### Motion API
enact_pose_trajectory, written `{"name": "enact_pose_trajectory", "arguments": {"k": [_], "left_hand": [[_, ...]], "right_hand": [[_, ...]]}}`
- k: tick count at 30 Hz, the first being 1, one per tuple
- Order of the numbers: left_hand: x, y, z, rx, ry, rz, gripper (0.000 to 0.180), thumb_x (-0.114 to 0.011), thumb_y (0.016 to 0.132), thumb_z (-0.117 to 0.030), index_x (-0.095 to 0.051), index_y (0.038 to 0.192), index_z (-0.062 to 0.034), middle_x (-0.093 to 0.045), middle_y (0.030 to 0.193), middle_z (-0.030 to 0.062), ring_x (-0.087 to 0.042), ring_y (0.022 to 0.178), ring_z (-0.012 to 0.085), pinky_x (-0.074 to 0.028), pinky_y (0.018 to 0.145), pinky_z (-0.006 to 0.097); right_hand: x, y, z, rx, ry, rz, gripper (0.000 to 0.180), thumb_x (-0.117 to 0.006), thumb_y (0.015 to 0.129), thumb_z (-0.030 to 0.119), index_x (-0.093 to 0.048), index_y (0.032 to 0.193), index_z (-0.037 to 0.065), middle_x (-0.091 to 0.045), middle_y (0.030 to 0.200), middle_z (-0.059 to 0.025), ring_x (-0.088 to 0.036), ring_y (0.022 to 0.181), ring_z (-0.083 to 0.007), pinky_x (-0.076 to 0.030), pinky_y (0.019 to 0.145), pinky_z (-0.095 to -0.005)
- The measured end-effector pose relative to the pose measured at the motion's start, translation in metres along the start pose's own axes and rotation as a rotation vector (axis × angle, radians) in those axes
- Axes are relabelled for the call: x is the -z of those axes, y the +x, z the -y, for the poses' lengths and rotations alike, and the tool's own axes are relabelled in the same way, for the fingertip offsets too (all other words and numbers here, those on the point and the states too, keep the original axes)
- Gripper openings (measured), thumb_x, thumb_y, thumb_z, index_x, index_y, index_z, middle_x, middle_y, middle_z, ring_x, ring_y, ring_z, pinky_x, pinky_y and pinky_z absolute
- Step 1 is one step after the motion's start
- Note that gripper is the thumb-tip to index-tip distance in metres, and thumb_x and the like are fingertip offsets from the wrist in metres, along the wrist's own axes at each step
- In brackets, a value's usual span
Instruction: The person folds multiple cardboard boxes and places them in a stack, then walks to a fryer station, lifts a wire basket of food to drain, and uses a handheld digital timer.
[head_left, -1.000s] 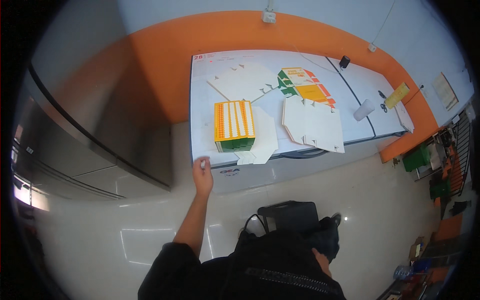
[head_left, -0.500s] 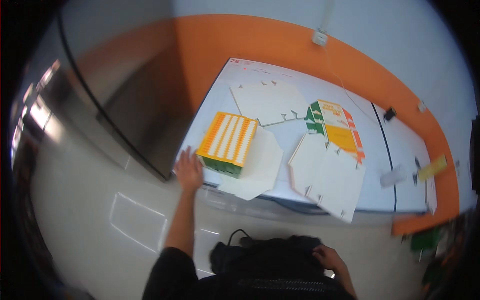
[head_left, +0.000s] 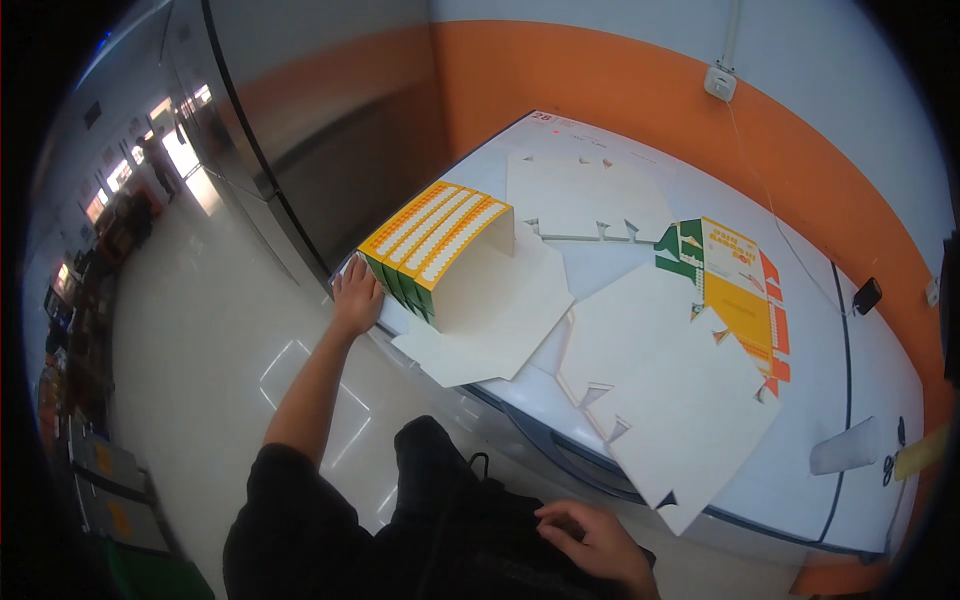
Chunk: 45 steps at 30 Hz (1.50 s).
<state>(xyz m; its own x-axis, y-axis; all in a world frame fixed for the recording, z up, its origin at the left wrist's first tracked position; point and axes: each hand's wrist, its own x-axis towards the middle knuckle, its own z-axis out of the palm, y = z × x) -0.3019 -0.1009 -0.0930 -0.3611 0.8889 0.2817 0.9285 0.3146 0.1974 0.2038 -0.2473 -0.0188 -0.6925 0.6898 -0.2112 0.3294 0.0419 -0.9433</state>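
My left hand (head_left: 357, 295) lies at the table's left corner with fingers stretched out, against or close beside the green side of several nested, folded cardboard cartons (head_left: 440, 225). These have yellow, orange and white scalloped tops and stand arched on a plain white die-cut card sheet (head_left: 500, 330). Whether my fingertips touch the cartons, I cannot tell. Low in front of my body, away from the table, hangs my right hand (head_left: 595, 545); its fingers curl loosely, thumb apart, and nothing shows in it.
More white card blanks (head_left: 670, 380) overhang the table's front edge, with others (head_left: 590, 195) further back. A printed flat carton (head_left: 738, 285) lies beside them. To the right are a translucent piece (head_left: 845, 447), scissors (head_left: 888, 468) and a black device (head_left: 867, 296). A metallic panel (head_left: 335, 110) borders the left.
The view has turned left, so the table appears further right and larger. My left hand stays by the carton stack. My right hand remains low, shifted somewhat left in view.
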Motion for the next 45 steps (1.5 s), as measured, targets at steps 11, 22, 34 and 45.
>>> {"name": "enact_pose_trajectory", "arguments": {"k": [11, 22, 34, 45], "left_hand": [[0.035, -0.033, 0.002, -0.149, -0.356, -0.019, 0.035, -0.048, 0.101, -0.025, -0.059, 0.133, -0.0130, -0.047, 0.151, 0.0086, -0.038, 0.141, 0.0323, -0.020, 0.113, 0.062], [0.131, 0.070, -0.056, -0.456, -0.972, 0.042, 0.029, -0.053, 0.099, -0.016, -0.062, 0.125, -0.0064, -0.058, 0.133, 0.0120, -0.052, 0.129, 0.0245, -0.039, 0.110, 0.036], [0.099, 0.094, -0.089, -0.576, -0.266, 0.254, 0.052, -0.031, 0.106, -0.040, -0.038, 0.154, -0.0223, -0.024, 0.165, 0.0071, -0.021, 0.152, 0.0309, -0.030, 0.120, 0.046], [0.106, 0.099, -0.093, -0.455, -0.296, 0.359, 0.051, -0.029, 0.107, -0.040, -0.037, 0.155, -0.0253, -0.019, 0.166, 0.0073, -0.049, 0.136, 0.0336, -0.036, 0.116, 0.043]], "right_hand": [[-0.044, 0.127, 0.064, 0.273, 0.089, -0.332, 0.031, -0.070, 0.093, 0.016, -0.064, 0.120, 0.002, -0.071, 0.100, -0.0117, -0.067, 0.091, -0.0163, -0.053, 0.075, -0.0287], [-0.051, 0.267, 0.078, 0.270, -0.295, -0.592, 0.045, -0.076, 0.087, 0.025, -0.060, 0.119, -0.002, -0.070, 0.102, -0.0183, -0.069, 0.091, -0.0280, -0.056, 0.075, -0.0352], [-0.069, 0.294, 0.066, 0.393, -0.350, -0.634, 0.031, -0.075, 0.087, 0.018, -0.065, 0.068, -0.004, -0.058, 0.058, -0.0188, -0.054, 0.046, -0.0303, -0.043, 0.050, -0.0402], [-0.090, 0.301, 0.053, 0.563, -0.358, -0.820, 0.031, -0.076, 0.084, 0.012, -0.057, 0.063, -0.001, -0.057, 0.059, -0.0172, -0.055, 0.048, -0.0336, -0.043, 0.048, -0.0402]]}}
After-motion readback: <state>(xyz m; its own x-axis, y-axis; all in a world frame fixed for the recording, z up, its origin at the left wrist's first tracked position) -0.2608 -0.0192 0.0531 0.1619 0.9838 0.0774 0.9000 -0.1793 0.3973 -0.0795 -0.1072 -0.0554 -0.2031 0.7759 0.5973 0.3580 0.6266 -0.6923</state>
